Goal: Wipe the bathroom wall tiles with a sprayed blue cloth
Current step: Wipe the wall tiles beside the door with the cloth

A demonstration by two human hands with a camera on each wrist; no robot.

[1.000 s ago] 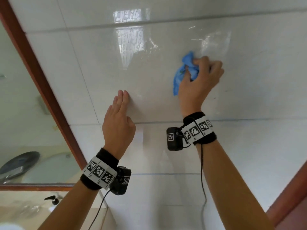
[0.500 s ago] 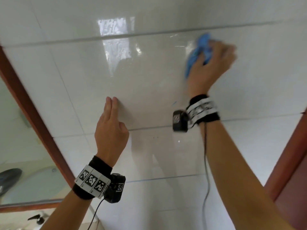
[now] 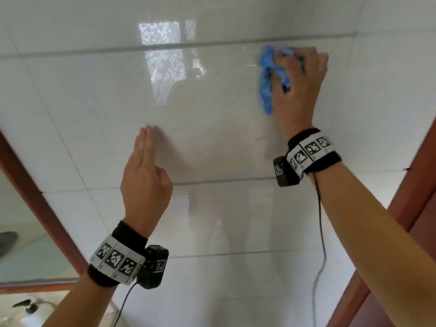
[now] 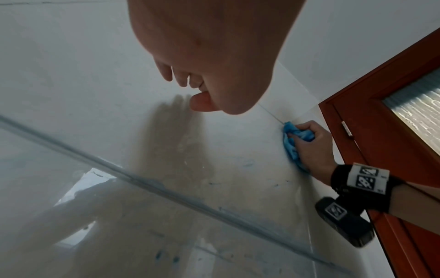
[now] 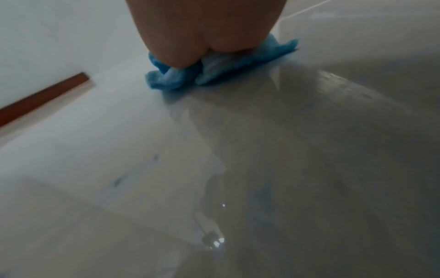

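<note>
At lower left of the frame the left hand point(image 3: 145, 182) rests straight fingertips, holding nothing, on the glossy white wall tiles point(image 3: 212, 109), while at upper right the right hand point(image 3: 298, 88) clutches the bunched blue cloth point(image 3: 266, 79) against the tile, just below a grout line.

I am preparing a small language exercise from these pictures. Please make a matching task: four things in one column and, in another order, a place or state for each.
Things:
1. blue cloth
2. left hand
3. door frame
4. mirror

Places or states:
A. at the right edge of the tiled wall
B. bunched in the right hand, on the tile
C. at the lower left, in a brown frame
D. holds nothing, fingertips at the tile

Pairs: 1-B, 2-D, 3-A, 4-C
</note>
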